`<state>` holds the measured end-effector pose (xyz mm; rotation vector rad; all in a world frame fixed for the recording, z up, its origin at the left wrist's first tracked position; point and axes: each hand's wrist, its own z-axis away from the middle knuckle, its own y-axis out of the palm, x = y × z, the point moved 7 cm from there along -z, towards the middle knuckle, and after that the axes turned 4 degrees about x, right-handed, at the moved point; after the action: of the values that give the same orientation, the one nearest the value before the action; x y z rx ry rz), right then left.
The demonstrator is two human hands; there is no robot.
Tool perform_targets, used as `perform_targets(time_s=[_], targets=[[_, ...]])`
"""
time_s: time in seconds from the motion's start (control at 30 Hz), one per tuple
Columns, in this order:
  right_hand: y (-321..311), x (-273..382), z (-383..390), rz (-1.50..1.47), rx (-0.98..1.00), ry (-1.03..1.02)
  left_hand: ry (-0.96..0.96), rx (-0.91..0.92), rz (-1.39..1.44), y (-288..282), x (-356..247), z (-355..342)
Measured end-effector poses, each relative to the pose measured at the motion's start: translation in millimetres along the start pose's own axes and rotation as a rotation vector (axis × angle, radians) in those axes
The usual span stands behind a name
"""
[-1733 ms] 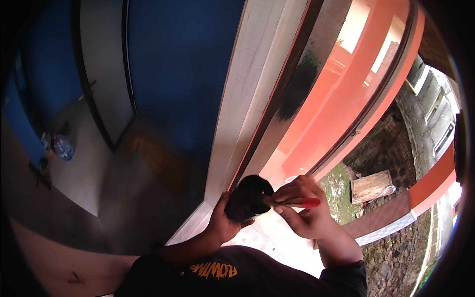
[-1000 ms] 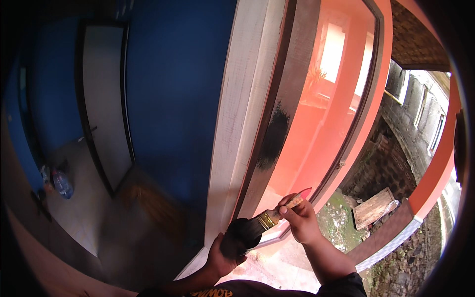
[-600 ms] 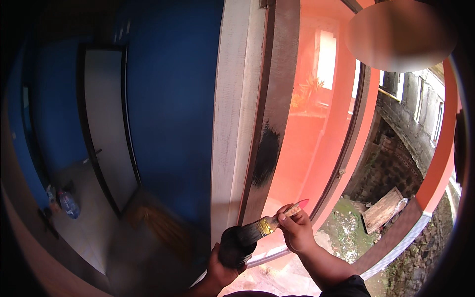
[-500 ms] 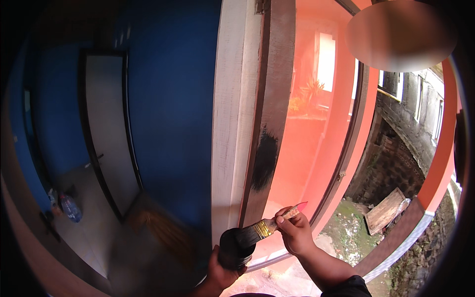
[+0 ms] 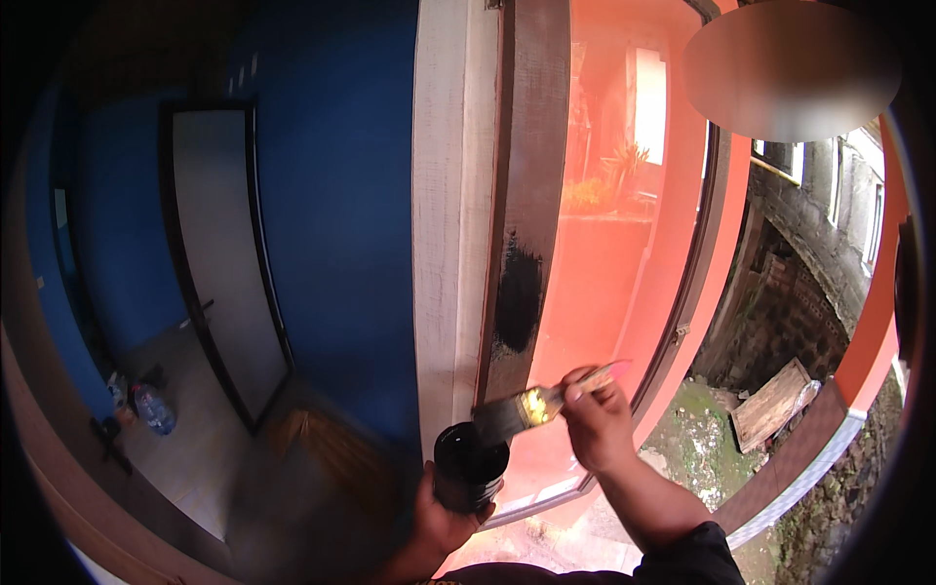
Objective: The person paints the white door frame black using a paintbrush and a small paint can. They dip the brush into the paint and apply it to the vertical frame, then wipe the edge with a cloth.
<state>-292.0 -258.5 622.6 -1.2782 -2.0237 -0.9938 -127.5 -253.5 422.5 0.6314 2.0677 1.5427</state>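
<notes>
Head cam: L hand [image 5: 444, 520] fingers wrapped round dk cup [image 5: 468, 492], low ctr, mouth up. R hand [image 5: 597, 417] fingers pinching brush [image 5: 504, 417] by handle; bristles at cup rim, contact unclear. Blk patch [image 5: 519, 297] on brn frame [image 5: 534, 146], above brush. Whitish post [image 5: 444, 195] adj., L of frame.

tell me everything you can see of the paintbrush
The paintbrush is flat and wide, with dark bristles that look coated in paint, a shiny golden metal ferrule and a pale handle, apparently wood, ending in a pinkish tip. The right hand grips the handle. The brush slants, bristles down and leftward, at the mouth of a dark can in the left hand; whether they touch the can is unclear.
</notes>
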Motion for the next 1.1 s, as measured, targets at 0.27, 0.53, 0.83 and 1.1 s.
perform_targets(time_s=[0.27,0.53,0.83,1.1], targets=[[23,132,-85,0.247,0.013,-0.626,0.014,-0.031,-0.035,4,1,-2],[47,201,-194,0.505,-0.015,-0.807,0.001,-0.009,0.058,3,8,3],[77,239,-182,0.672,-0.119,-1.314,0.015,-0.067,0.052,-25,5,13],[103,171,-123,1.317,0.271,-1.615,0.013,-0.123,0.028,-34,3,19]])
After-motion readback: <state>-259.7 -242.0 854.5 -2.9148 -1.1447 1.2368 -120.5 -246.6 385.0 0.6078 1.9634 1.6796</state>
